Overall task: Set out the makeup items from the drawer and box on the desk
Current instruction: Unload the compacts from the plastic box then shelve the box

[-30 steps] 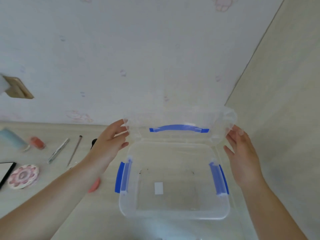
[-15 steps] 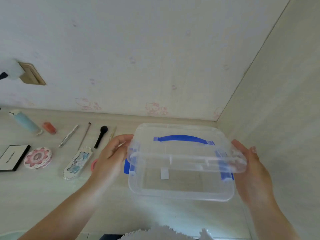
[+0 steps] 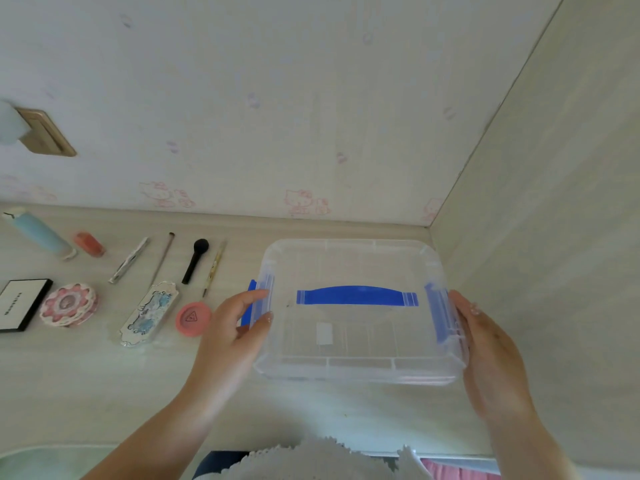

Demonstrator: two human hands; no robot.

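A clear plastic box (image 3: 356,341) with a blue handle (image 3: 356,295) and blue side clips stands on the desk at the right, its lid down; it looks empty. My left hand (image 3: 239,327) presses on its left side and my right hand (image 3: 485,348) on its right side. To the left, makeup items lie in rows: a pale blue tube (image 3: 40,233), an orange pot (image 3: 89,244), a silver stick (image 3: 129,260), thin brushes (image 3: 162,258), a black brush (image 3: 195,259), a black palette (image 3: 20,304), a flower compact (image 3: 68,305), a white-blue palette (image 3: 149,313), a pink round compact (image 3: 193,318).
The desk (image 3: 86,382) meets a wall with pink cartoon prints behind and a side panel (image 3: 554,237) right beside the box. A wall socket (image 3: 45,136) sits high at the left. White lace clothing (image 3: 311,459) shows at the bottom edge.
The lid, open a second ago, has swung down onto the box. Both hands moved from the lid's edges to the box's sides. The view shifted, bringing the laid-out items into sight.
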